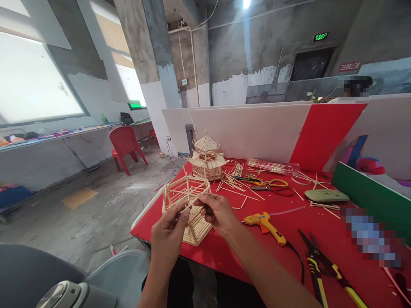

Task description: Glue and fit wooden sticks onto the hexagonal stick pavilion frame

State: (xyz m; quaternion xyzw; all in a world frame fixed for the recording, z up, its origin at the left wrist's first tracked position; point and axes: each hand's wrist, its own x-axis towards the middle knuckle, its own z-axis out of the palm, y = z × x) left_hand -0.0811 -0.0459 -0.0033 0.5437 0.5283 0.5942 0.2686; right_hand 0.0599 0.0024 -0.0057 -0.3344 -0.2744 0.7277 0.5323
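Note:
Between my fingertips a thin wooden stick (pixel 192 202) is pinched, held over the near side of an open stick frame model (pixel 201 226). My left hand (pixel 170 231) grips its left end, thumb and fingers together. My right hand (pixel 216 210) pinches the other end, fingers curled in. The model has a stepped base, upright posts and upper rails; my hands hide part of it. Whether the stick touches the rails I cannot tell. Just behind stands a tiered stick pavilion (pixel 207 160) with a pointed roof.
A yellow glue gun (pixel 265 224) lies right of my right hand, with large shears (pixel 324 261) nearer me. Scissors (pixel 272 186), loose sticks (pixel 233 182), a bagged bundle of sticks (pixel 272 166) and a green case (pixel 326 195) lie on the red tabletop (pixel 224 252). White boards (pixel 250 132) stand behind.

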